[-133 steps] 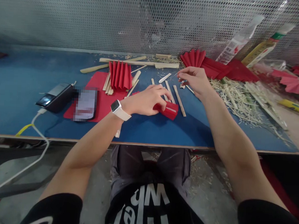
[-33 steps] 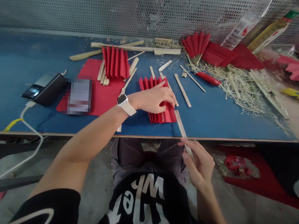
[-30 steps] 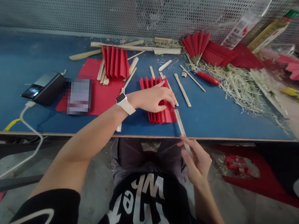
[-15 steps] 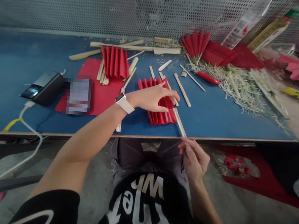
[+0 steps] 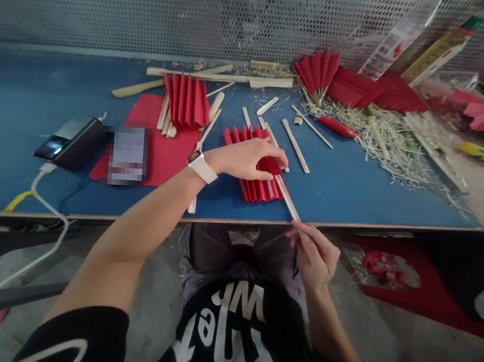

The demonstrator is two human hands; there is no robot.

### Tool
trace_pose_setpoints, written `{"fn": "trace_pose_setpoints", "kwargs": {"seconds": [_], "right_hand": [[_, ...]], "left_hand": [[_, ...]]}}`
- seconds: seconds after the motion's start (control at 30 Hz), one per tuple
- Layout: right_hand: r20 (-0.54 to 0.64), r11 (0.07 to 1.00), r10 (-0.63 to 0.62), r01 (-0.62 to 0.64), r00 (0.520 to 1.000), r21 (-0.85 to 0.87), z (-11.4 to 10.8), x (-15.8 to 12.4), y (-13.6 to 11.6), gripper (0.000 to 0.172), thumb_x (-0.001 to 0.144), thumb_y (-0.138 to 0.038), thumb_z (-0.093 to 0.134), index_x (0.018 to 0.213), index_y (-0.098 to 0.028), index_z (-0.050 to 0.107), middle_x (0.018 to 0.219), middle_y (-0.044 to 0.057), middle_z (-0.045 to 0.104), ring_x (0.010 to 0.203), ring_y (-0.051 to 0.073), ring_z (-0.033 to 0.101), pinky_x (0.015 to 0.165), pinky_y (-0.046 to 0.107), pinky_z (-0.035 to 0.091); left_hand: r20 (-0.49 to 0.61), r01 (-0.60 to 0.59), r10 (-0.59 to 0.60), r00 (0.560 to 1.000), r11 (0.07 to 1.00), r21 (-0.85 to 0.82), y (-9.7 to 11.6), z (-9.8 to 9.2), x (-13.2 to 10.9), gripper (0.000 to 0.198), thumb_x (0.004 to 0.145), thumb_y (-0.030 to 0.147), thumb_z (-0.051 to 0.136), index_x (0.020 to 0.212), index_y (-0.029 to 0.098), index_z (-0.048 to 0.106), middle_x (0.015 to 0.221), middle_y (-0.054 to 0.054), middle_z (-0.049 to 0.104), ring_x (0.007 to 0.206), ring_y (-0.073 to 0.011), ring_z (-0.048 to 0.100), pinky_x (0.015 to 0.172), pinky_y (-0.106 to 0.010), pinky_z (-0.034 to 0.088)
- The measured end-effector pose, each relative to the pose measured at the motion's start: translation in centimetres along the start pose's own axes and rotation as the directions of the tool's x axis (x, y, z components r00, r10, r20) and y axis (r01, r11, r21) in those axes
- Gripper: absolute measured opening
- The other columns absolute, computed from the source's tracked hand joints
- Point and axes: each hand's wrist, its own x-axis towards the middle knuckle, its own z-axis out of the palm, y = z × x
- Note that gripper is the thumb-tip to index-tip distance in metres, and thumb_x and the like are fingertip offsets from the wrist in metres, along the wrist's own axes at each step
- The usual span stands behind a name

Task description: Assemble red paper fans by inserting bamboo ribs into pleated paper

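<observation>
Far left: dark device (image 5: 70, 143) with a cable, then phone (image 5: 129, 155) lying on a flat red sheet (image 5: 167, 154). Second folded red piece (image 5: 187, 101) sits over sticks on the sheet's far part.

Middle: left hand (image 5: 251, 158) lies across the pleated red paper (image 5: 255, 190), thumb and fingers spread apart, not closed round anything; how hard it presses, can't tell. Paper is on the blue table (image 5: 224, 207), near the front edge. Looks light and fairly crisp, probably creases or crushes easily; best steadied flat-handed across the folds, or picked up by the stacked pleats, not one thin edge.

Right of it: pale stick (image 5: 290, 200), far end overlapping the paper's right side, just beside left thumb. Right hand (image 5: 315, 256) pinches its near end between thumb and fingers, past the table edge. Stick seems light, stiff, maybe smooth; near end is a sensible grip, keeps the tip free.

Further right: loose sticks (image 5: 295, 146), red object (image 5: 337, 126), shavings (image 5: 385, 146).
</observation>
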Motion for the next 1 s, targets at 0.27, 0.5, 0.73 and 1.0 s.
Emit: {"fn": "trace_pose_setpoints", "kwargs": {"seconds": [0.27, 0.5, 0.73, 1.0], "right_hand": [[0.024, 0.999, 0.008, -0.007, 1.000, -0.043, -0.21, 0.04, 0.02, 0.025, 0.114, -0.032, 0.085, 0.124, -0.032, 0.108, 0.091, 0.006, 0.092, 0.065, 0.018, 0.075, 0.061, 0.030, 0.058], [0.031, 0.998, -0.006, 0.008, 1.000, -0.064, -0.24, 0.01, 0.27, 0.026, 0.115, -0.035, 0.083, 0.123, -0.031, 0.107, 0.092, 0.006, 0.093, 0.066, 0.019, 0.075, 0.060, 0.032, 0.057], [0.027, 0.999, -0.006, 0.007, 1.000, -0.048, 0.04, 0.01, -0.01, 0.026, 0.113, -0.032, 0.083, 0.122, -0.032, 0.108, 0.091, 0.005, 0.093, 0.064, 0.019, 0.075, 0.059, 0.032, 0.054], [0.015, 0.999, 0.026, -0.026, 1.000, 0.018, 0.52, -0.29, -0.58, 0.031, 0.113, -0.021, 0.083, 0.125, -0.035, 0.108, 0.093, 0.004, 0.093, 0.062, 0.014, 0.073, 0.057, 0.025, 0.057]], "left_hand": [[0.014, -0.020, 0.020, 1.000, 1.000, -0.004, -0.01, 0.10, 0.10, 0.018, 0.115, 0.026, 0.081, 0.129, 0.026, 0.092, 0.156, -0.010, 0.096, 0.158, -0.0335, 0.086, 0.168, -0.071, 0.024], [0.026, -0.033, 0.033, 0.999, 0.999, 0.007, -0.39, 0.09, 0.05, 0.017, 0.117, 0.028, 0.081, 0.125, 0.025, 0.095, 0.160, -0.010, 0.095, 0.161, -0.0336, 0.085, 0.169, -0.072, 0.019], [0.051, -0.026, 0.024, 0.998, 0.999, 0.026, -0.38, 0.03, 0.15, 0.019, 0.119, 0.028, 0.080, 0.125, 0.026, 0.098, 0.163, -0.009, 0.094, 0.165, -0.0337, 0.082, 0.168, -0.070, 0.021], [0.086, -0.034, 0.027, 0.996, 0.996, 0.084, -0.06, -0.07, 0.16, 0.028, 0.122, 0.027, 0.074, 0.125, 0.026, 0.102, 0.171, -0.008, 0.089, 0.167, -0.0340, 0.079, 0.169, -0.068, 0.019]]}}
